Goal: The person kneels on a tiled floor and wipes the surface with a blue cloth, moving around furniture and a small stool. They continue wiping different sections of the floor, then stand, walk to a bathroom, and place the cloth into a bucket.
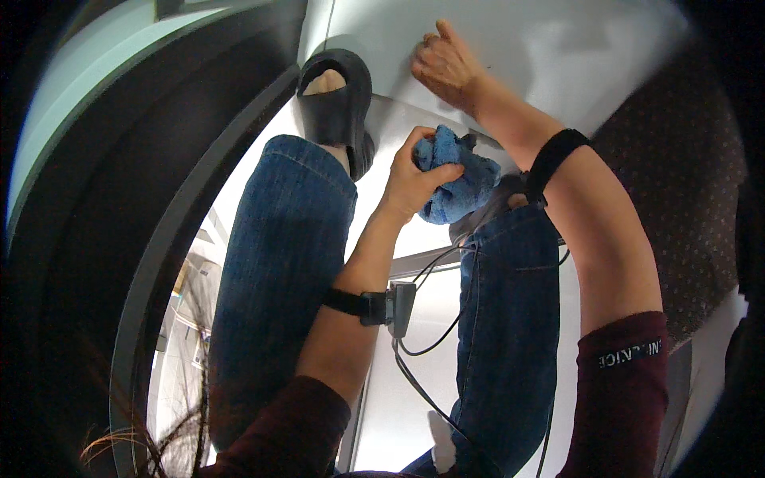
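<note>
A crumpled blue cloth [457, 185] is gripped in my left hand [418, 173], between the thumb and the curled fingers, above the floor between my feet. My right hand [445, 66] is farther forward, over a smooth pale surface [568, 36]; its fingers are curled in and its thumb sticks out. I see nothing in it, though the inside of the palm is hidden. A black strap [346, 302] with a small device [401, 309] is on my left forearm, and another black strap [559, 158] is around my right forearm.
Black slip-on sandals [334, 113] are on my feet, between jeans-covered legs [281, 263]. Thin black cables [430, 349] hang from the left forearm device and between the legs. A dark curved panel [173, 197] edges the left side; a dark speckled surface [681, 179] lies at the right.
</note>
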Motion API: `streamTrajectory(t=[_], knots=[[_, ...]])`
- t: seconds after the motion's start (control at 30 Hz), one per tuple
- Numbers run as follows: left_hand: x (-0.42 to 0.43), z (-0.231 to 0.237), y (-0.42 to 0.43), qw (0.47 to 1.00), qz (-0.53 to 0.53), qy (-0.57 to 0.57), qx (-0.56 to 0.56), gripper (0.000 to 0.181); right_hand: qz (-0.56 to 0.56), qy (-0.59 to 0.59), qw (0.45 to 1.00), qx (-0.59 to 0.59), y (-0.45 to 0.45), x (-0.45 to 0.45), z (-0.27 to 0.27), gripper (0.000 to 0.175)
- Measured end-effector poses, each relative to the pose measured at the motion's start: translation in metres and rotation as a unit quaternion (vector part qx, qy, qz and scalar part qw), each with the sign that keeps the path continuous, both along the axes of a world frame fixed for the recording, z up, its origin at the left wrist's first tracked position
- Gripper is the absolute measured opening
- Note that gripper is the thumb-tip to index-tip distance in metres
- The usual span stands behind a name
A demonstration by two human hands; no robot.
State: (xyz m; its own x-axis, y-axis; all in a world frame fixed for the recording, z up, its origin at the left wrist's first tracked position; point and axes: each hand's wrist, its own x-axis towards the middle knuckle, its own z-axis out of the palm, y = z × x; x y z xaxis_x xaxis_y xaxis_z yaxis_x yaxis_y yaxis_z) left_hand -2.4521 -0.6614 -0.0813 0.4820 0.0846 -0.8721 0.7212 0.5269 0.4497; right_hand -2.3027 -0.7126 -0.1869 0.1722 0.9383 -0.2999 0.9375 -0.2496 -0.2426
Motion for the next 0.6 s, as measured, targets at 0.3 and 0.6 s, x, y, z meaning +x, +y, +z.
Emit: streamTrajectory(t=[0.3, 0.6], knots=[[0.019, 0.010, 0.013, 1.000, -0.012, 0.004, 0.013, 0.048, 0.000, 0.041, 0.999, -0.019, -0.013, -0.014, -0.013, 0.010], [0.074, 0.076, 0.021, 0.997, -0.077, 0.007, 0.024, 0.054, -0.371, 0.175, 0.909, 0.077, -0.070, 0.044, 0.042, 0.011]])
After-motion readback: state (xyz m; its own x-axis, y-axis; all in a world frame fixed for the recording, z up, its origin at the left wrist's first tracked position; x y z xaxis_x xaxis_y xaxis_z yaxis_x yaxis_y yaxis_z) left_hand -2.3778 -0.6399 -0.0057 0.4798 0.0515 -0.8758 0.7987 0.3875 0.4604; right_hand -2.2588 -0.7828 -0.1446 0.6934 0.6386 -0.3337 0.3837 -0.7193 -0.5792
